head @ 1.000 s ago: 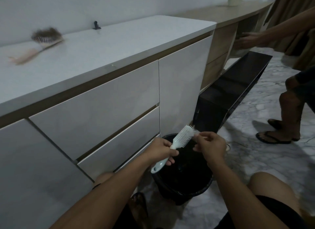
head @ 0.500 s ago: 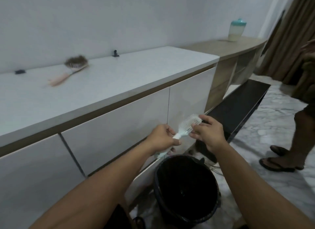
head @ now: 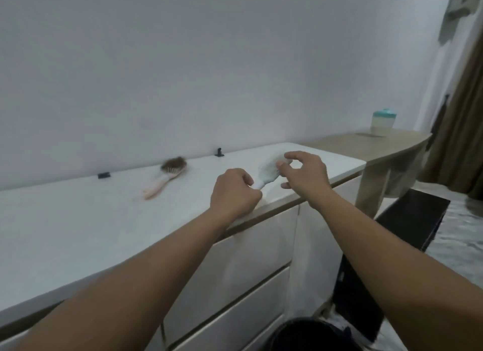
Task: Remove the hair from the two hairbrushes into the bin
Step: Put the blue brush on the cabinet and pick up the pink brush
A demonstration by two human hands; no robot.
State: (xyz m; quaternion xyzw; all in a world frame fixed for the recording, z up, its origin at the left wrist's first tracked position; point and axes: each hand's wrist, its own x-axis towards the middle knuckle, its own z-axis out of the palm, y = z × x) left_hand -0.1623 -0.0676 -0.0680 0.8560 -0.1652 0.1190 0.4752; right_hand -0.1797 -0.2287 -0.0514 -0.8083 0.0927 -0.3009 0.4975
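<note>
The white brush (head: 269,171) is over the right part of the white cabinet top (head: 78,220), close to its front edge, which runs diagonally just under both hands. The left hand (head: 235,194) is clenched around the brush handle. The right hand (head: 304,174) hovers at the brush head with fingers loosely curled and spread, thumb near the bristles; whether it pinches anything cannot be told through the blur. Left of the hands the top is bare up to the pink brush (head: 167,175), which lies well apart, its head matted with brown hair (head: 174,162). Behind it two small dark fittings (head: 219,152) sit by the wall.

Half a second ago the hands held the white brush low, in front of the drawers and above the bin; now they are raised over the cabinet top, and the bin (head: 308,335) shows only as a dark rim at the bottom edge, below and between the forearms. The standing person at the right is gone from view.

Beyond the cabinet a lower wooden desk (head: 366,144) carries a teal-lidded container (head: 383,122). A dark board (head: 402,235) leans beside the drawers, with a brown curtain (head: 462,131) to the right and marbled floor (head: 460,235).
</note>
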